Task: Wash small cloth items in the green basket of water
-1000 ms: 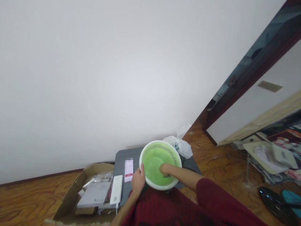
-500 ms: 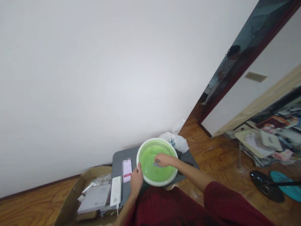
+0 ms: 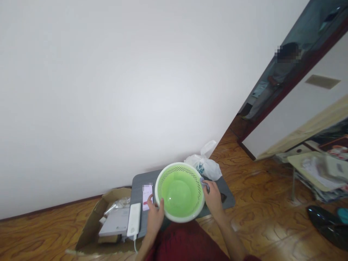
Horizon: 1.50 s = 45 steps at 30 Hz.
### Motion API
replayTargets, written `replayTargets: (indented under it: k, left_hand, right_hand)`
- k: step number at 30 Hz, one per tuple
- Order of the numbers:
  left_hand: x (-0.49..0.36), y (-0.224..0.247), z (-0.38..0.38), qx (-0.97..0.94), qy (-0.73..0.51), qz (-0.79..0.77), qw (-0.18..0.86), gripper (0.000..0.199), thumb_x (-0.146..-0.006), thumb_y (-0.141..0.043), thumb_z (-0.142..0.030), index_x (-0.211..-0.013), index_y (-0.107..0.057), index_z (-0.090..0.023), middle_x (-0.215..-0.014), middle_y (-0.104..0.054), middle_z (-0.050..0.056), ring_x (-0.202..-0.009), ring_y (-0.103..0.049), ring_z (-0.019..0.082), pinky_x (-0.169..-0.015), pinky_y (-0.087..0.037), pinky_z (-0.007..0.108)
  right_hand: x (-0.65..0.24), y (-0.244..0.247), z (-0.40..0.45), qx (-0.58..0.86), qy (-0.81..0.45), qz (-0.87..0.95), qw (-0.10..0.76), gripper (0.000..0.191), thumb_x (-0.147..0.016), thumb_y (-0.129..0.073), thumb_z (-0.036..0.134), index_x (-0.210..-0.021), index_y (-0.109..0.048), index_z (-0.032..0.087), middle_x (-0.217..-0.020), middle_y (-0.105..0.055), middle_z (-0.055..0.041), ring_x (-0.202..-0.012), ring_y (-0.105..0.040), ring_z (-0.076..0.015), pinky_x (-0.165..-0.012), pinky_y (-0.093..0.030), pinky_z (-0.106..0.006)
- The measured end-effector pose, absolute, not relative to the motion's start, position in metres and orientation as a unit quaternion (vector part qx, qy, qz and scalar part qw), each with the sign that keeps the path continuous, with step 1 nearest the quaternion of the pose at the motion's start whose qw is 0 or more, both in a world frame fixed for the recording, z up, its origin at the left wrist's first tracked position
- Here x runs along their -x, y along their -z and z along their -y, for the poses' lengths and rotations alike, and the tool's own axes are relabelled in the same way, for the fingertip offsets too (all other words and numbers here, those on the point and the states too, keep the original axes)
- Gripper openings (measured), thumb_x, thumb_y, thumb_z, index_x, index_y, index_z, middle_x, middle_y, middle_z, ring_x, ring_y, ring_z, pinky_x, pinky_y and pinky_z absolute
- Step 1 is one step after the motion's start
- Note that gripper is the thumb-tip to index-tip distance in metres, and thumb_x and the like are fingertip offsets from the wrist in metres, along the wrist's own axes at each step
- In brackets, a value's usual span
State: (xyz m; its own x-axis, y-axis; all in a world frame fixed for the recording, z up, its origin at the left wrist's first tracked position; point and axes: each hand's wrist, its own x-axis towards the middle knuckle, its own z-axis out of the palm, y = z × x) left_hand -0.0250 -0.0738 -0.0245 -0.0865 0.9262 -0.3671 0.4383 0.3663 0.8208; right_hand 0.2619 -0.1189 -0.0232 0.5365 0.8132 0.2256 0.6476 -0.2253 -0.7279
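A round basket [image 3: 179, 219] with a white perforated side and a light green inside stands on a small grey table. My right hand [image 3: 213, 198] is at its right rim, fingers closed on a small greyish-lilac cloth [image 3: 203, 181] that touches the rim. At the left rim is my left hand [image 3: 155, 214], thumb and fingers apart; the thumb is close against the basket, and whether it presses there is hard to tell. The fingers of that hand reach over the lower part of a phone [image 3: 147, 190] with a lit screen.
A white power strip [image 3: 134, 219] with a cable lies at the table's [image 3: 137, 185] left edge. Behind the basket sits a tied white plastic bag [image 3: 208, 167]. A cardboard box [image 3: 88, 232] stands left on the floor. A person [image 3: 281, 72] appears beyond the doorway.
My right hand has moved with the cloth from inside the basket to its right rim. My left hand has loosened from the left rim, its fingers now spread.
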Motion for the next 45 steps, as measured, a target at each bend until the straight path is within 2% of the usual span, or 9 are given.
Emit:
replayTargets:
  k: [3,6,13,17,22,29,38,42,45]
  left_hand:
    - [0.026,0.023,0.092,-0.444,-0.288,-0.652,0.543,0.111,-0.079,-0.063,-0.079,-0.157,-0.019,-0.014,-0.095,-0.074,0.010,-0.069,-0.075,0.027,-0.067,-0.063,0.044]
    - [0.026,0.021,0.107,-0.394,-0.297,-0.637,0.592,0.125,-0.072,-0.072,-0.080,-0.161,-0.012,-0.016,-0.091,-0.073,0.007,-0.073,-0.076,0.028,-0.065,-0.064,0.041]
    - [0.019,0.004,0.118,-0.338,-0.312,-0.668,0.585,0.138,-0.065,-0.077,-0.083,-0.167,-0.012,-0.017,-0.093,-0.075,0.009,-0.073,-0.077,0.028,-0.063,-0.065,0.039]
    - [0.016,0.004,0.123,-0.319,-0.321,-0.667,0.592,0.133,-0.070,-0.077,-0.079,-0.169,-0.010,-0.022,-0.101,-0.077,0.011,-0.076,-0.077,0.026,-0.064,-0.064,0.036]
    - [0.013,0.015,0.136,-0.309,-0.372,-0.659,0.576,0.127,-0.072,-0.083,-0.069,-0.169,-0.015,-0.024,-0.092,-0.074,0.006,-0.083,-0.076,0.025,-0.070,-0.063,0.035]
    - [0.004,0.008,0.139,-0.270,-0.403,-0.641,0.595,0.134,-0.066,-0.087,-0.069,-0.170,-0.015,-0.023,-0.088,-0.070,0.002,-0.073,-0.071,0.019,-0.071,-0.062,0.033]
    - [-0.001,0.010,0.142,-0.254,-0.420,-0.625,0.607,0.127,-0.073,-0.085,-0.064,-0.171,-0.011,-0.030,-0.097,-0.072,0.006,-0.089,-0.073,0.024,-0.066,-0.062,0.031]
    - [-0.003,0.018,0.143,-0.240,-0.439,-0.632,0.592,0.125,-0.072,-0.089,-0.059,-0.169,-0.017,-0.029,-0.094,-0.072,0.005,-0.084,-0.074,0.022,-0.063,-0.062,0.028]
    - [-0.004,0.028,0.142,-0.214,-0.449,-0.652,0.573,0.107,-0.073,-0.090,-0.055,-0.160,-0.037,-0.020,-0.091,-0.072,0.007,-0.082,-0.074,0.023,-0.059,-0.062,0.028]
  right_hand:
    - [-0.264,0.019,0.103,0.779,-0.112,0.472,0.398,0.034,-0.096,-0.047,0.024,-0.113,-0.075,0.016,-0.112,-0.070,-0.0154,-0.109,-0.064,-0.0277,-0.102,-0.052,-0.045]
    - [-0.271,0.016,0.088,0.770,-0.122,0.502,0.373,0.038,-0.098,-0.044,0.022,-0.118,-0.076,0.015,-0.111,-0.069,-0.0151,-0.109,-0.064,-0.0276,-0.103,-0.052,-0.044]
    - [-0.285,0.021,0.055,0.732,-0.121,0.581,0.335,0.041,-0.097,-0.043,0.016,-0.120,-0.077,0.014,-0.111,-0.066,-0.0155,-0.105,-0.061,-0.0276,-0.100,-0.051,-0.043]
    - [-0.287,0.021,0.029,0.684,-0.129,0.638,0.330,0.039,-0.097,-0.046,0.014,-0.120,-0.078,0.015,-0.111,-0.067,-0.0132,-0.106,-0.060,-0.0252,-0.101,-0.049,-0.038]
    - [-0.285,0.021,-0.014,0.655,-0.119,0.692,0.281,0.040,-0.096,-0.047,0.009,-0.122,-0.078,0.014,-0.109,-0.067,-0.0134,-0.107,-0.059,-0.0253,-0.103,-0.046,-0.036]
    - [-0.253,0.015,-0.073,0.594,-0.174,0.750,0.232,0.040,-0.097,-0.049,0.006,-0.122,-0.079,0.012,-0.113,-0.069,-0.0136,-0.111,-0.058,-0.0232,-0.108,-0.042,-0.032]
    - [-0.154,-0.008,-0.081,0.463,-0.223,0.843,0.158,0.040,-0.098,-0.049,0.003,-0.119,-0.080,0.015,-0.115,-0.067,-0.0118,-0.113,-0.055,-0.0220,-0.105,-0.044,-0.032]
    - [-0.118,-0.007,-0.056,0.394,-0.191,0.891,0.119,0.036,-0.099,-0.050,0.003,-0.113,-0.081,0.015,-0.114,-0.067,-0.0106,-0.112,-0.054,-0.0225,-0.101,-0.046,-0.032]
    - [-0.104,-0.001,-0.029,0.308,-0.137,0.935,0.107,0.029,-0.099,-0.055,0.007,-0.106,-0.081,0.016,-0.112,-0.067,-0.0099,-0.109,-0.053,-0.0235,-0.097,-0.047,-0.033]
